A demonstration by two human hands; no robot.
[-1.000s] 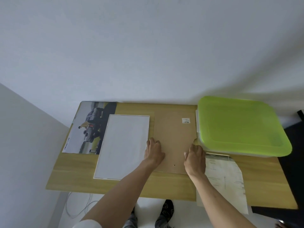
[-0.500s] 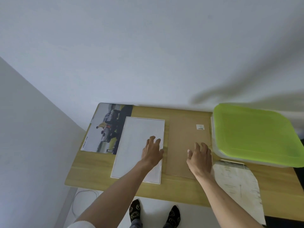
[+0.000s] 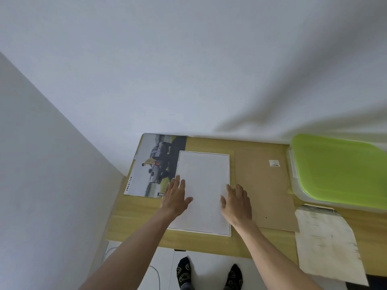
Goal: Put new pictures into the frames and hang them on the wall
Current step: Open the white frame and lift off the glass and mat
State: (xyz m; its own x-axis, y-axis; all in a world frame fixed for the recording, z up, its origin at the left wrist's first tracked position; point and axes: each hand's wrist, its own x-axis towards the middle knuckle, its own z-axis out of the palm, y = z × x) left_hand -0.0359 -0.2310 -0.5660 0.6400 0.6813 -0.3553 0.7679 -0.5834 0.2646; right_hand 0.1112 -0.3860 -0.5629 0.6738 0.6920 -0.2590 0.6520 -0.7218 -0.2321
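Two bare hands lie flat with straight, spread fingers on a white rectangular picture frame (image 3: 204, 191) lying flat on the light wooden tabletop (image 3: 138, 222); the left hand (image 3: 175, 196) covers its left edge and the right hand (image 3: 236, 203) its right edge, so the grip is wide and closes on nothing. Just right of the right hand lies a brown fibreboard backing panel (image 3: 263, 189), beside the frame; beyond the left hand a glossy car poster (image 3: 155, 164) is partly tucked under the frame's far left corner. Further right sit a printed paper sheet (image 3: 326, 243) and a clear plastic box with a lime-green lid (image 3: 339, 170). The step looks like taking hold of the frame: curl the fingers under both long edges evenly, lift it level, and keep it from dragging the poster.
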